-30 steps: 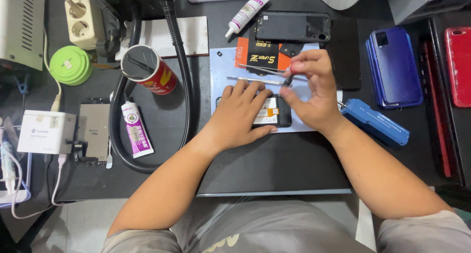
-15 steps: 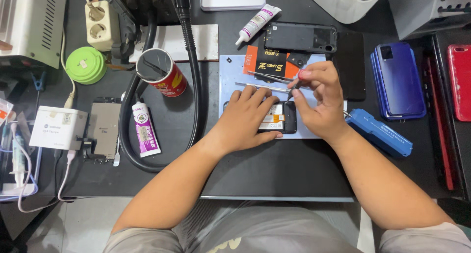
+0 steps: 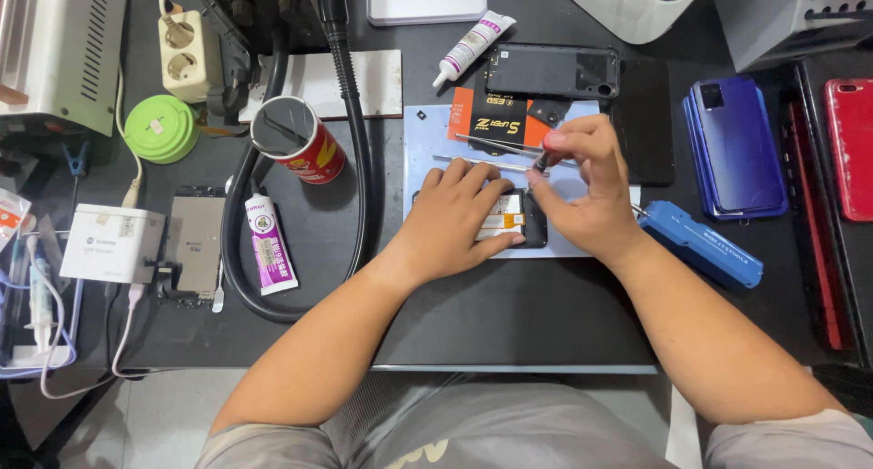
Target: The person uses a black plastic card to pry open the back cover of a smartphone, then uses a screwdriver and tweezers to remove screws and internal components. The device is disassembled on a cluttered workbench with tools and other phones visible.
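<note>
Two hands meet over the opened phone [image 3: 518,222], which lies flat on the pale blue mat [image 3: 427,160] directly beneath them. Your left hand [image 3: 455,219] is spread flat, fingers pressing the phone down and covering most of it; your right hand [image 3: 582,192] is pinched narrow around a small dark-handled tool [image 3: 543,162], its tip hidden behind your fingers, so you cannot tell where it touches. Judge the phone as light, stiff and fragile: the open back shows a battery and thin internals that would likely dent or tear under pressure, so hold it by its outer frame edges and keep your fingertips off the exposed middle. Just beyond your fingers lie slim metal tweezers [image 3: 496,144] across an orange and black packet [image 3: 496,124], and past that a black back cover [image 3: 550,71]. Right of your right hand sits a blue case [image 3: 705,246]; farther right, blue phones [image 3: 737,146]. Well left of your left hand lie a glue tube [image 3: 270,246] and a red can [image 3: 300,142] on the tabletop [image 3: 509,314].
</note>
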